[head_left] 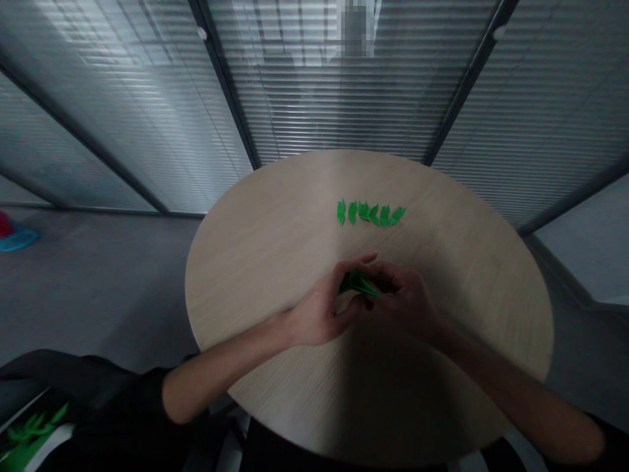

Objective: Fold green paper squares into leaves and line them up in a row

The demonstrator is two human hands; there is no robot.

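Note:
Over the middle of the round table, my left hand [317,313] and my right hand [410,300] meet, with fingers curled around a green folded piece [361,283]. It looks thin and creased, like paper, but its full shape is hidden by the fingers. Both hands seem to grip it, thumbs on the near side. Beyond them lies a short row of small green leaf-shaped pieces [363,211], several in number. The two at the row's left end lie apart, while those to the right sit close together or overlap.
The pale wooden round table [255,262] stands against glass partitions with blinds [344,105]. At the lower left are more green leaf-like pieces [37,429] beside a dark sleeve. A red and blue object [17,237] rests on the grey floor [122,275] at far left.

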